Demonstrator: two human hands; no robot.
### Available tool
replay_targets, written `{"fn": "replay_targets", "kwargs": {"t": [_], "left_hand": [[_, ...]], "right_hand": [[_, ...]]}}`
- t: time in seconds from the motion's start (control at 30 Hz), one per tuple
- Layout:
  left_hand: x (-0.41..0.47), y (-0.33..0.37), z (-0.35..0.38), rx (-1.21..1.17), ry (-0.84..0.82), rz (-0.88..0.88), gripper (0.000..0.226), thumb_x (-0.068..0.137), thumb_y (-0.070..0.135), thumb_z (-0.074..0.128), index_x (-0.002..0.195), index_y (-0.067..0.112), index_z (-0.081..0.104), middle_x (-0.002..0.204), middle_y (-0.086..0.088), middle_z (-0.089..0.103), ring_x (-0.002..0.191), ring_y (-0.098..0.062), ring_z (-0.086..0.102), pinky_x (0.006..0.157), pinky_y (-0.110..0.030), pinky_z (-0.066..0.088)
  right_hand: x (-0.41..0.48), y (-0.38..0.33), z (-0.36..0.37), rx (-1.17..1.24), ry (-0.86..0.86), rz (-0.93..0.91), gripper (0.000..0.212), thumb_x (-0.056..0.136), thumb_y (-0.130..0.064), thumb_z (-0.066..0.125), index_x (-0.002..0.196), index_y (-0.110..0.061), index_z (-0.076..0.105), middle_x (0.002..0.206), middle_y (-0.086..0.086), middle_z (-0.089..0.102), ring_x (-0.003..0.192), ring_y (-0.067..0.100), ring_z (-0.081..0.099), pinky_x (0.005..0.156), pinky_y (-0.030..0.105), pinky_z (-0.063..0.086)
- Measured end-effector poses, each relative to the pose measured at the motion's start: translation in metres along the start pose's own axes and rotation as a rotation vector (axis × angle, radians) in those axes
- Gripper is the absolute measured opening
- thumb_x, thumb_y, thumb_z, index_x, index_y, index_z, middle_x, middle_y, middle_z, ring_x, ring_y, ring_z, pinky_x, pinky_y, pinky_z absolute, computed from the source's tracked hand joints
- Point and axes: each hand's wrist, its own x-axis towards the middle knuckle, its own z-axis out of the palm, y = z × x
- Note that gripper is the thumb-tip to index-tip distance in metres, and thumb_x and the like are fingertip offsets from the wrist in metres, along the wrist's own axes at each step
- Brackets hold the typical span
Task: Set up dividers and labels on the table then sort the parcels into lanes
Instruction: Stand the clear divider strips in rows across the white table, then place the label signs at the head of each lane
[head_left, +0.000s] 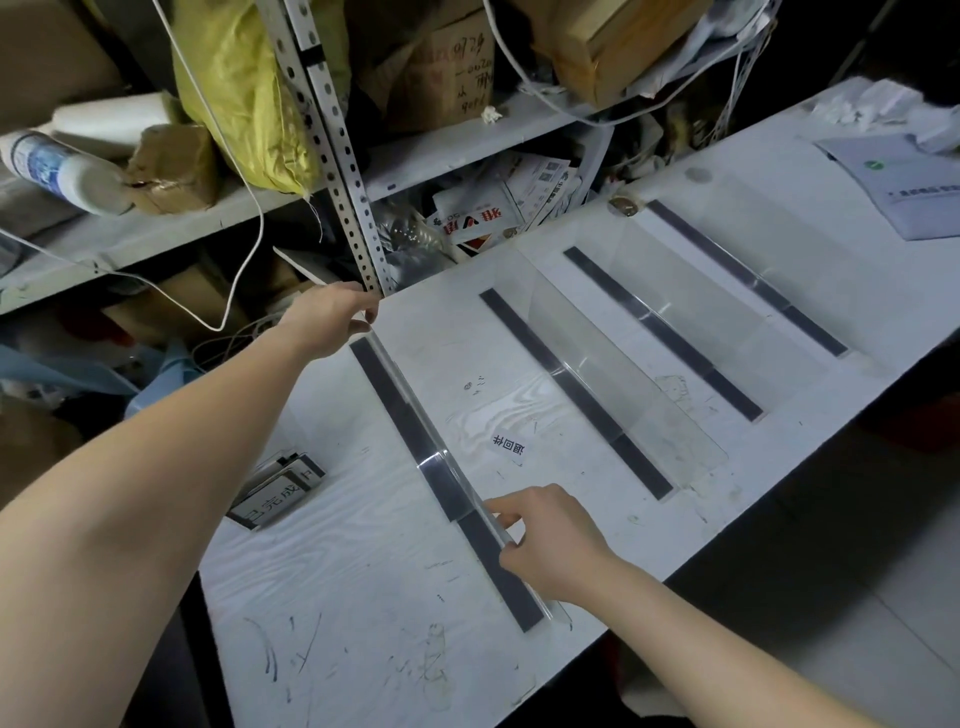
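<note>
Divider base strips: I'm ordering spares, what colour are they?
Black strips under clear dividers, best in the head view.

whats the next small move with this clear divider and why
Probably seat the clear divider squarely on its black strip and let go: left hand pinches its far end, right hand its near end, and it runs along the strip like the set dividers.

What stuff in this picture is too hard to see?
Head view:
- Label plates: lower ones hidden under the top plate.
- Paper sheet: cut off by the right edge.
- Left hand and right hand pinch the clear divider; some fingers hidden behind the hands themselves.
</note>
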Motion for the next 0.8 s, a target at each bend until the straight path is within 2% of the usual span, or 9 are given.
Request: {"fn": "replay_targets", "kwargs": {"t": [0.27, 0.37, 0.43, 0.57, 0.67, 0.73, 0.8], "left_hand": [[-0.007, 0.008, 0.007, -0.033, 0.048, -0.064, 0.011, 0.093, 0.023, 0.071, 0.096, 0.022, 0.061, 0.099, 0.000, 0.063, 0.084, -0.029, 0.061, 0.067, -0.043, 0.056], [-0.010, 0.010, 0.006, -0.051, 0.048, -0.082, 0.014, 0.092, 0.022, 0.073, 0.101, 0.021, 0.062, 0.103, -0.003, 0.065, 0.089, -0.031, 0.062, 0.071, -0.045, 0.056], [-0.016, 0.010, 0.004, -0.062, 0.036, -0.095, 0.025, 0.090, 0.019, 0.075, 0.112, 0.018, 0.062, 0.114, -0.005, 0.067, 0.098, -0.033, 0.063, 0.077, -0.045, 0.054], [-0.040, 0.008, -0.002, -0.119, 0.062, -0.198, 0.042, 0.090, 0.016, 0.072, 0.129, 0.018, 0.058, 0.128, -0.007, 0.063, 0.111, -0.033, 0.061, 0.084, -0.048, 0.055], [-0.068, 0.004, -0.005, -0.124, 0.037, -0.322, 0.041, 0.091, 0.021, 0.068, 0.131, 0.019, 0.058, 0.132, -0.006, 0.061, 0.117, -0.031, 0.060, 0.087, -0.046, 0.055], [-0.092, -0.002, -0.008, -0.152, -0.049, -0.442, 0.039, 0.092, 0.026, 0.067, 0.129, 0.018, 0.061, 0.131, -0.007, 0.063, 0.119, -0.030, 0.059, 0.091, -0.045, 0.053], [-0.119, -0.006, -0.009, -0.211, -0.162, -0.560, 0.035, 0.090, 0.027, 0.069, 0.122, 0.012, 0.066, 0.124, -0.011, 0.066, 0.113, -0.032, 0.060, 0.089, -0.042, 0.050]], "right_hand": [[-0.004, 0.000, -0.005, -0.024, 0.012, 0.005, 0.036, 0.085, -0.011, 0.062, 0.113, -0.030, 0.073, 0.117, -0.011, 0.072, 0.077, 0.014, 0.063, 0.065, 0.024, 0.049], [-0.006, 0.000, -0.008, -0.026, 0.000, 0.004, 0.039, 0.085, -0.011, 0.061, 0.115, -0.032, 0.073, 0.120, -0.010, 0.071, 0.078, 0.013, 0.061, 0.063, 0.022, 0.047], [-0.006, -0.001, -0.010, -0.026, -0.006, 0.007, 0.041, 0.085, -0.013, 0.061, 0.119, -0.034, 0.072, 0.121, -0.011, 0.071, 0.083, 0.012, 0.065, 0.071, 0.025, 0.051], [-0.003, -0.008, -0.021, -0.083, 0.005, -0.015, 0.054, 0.090, -0.028, 0.064, 0.143, -0.035, 0.056, 0.132, -0.014, 0.065, 0.108, 0.012, 0.065, 0.089, 0.030, 0.051], [0.003, -0.021, -0.030, -0.122, 0.061, -0.088, 0.051, 0.092, -0.032, 0.063, 0.143, -0.032, 0.055, 0.134, -0.012, 0.064, 0.117, 0.013, 0.062, 0.094, 0.032, 0.051], [0.011, -0.033, -0.035, -0.146, 0.100, -0.156, 0.047, 0.093, -0.031, 0.063, 0.139, -0.030, 0.058, 0.134, -0.010, 0.064, 0.120, 0.015, 0.061, 0.095, 0.033, 0.051], [0.020, -0.048, -0.039, -0.176, 0.115, -0.216, 0.047, 0.093, -0.029, 0.063, 0.140, -0.027, 0.059, 0.136, -0.008, 0.063, 0.122, 0.017, 0.059, 0.095, 0.035, 0.051]]}}
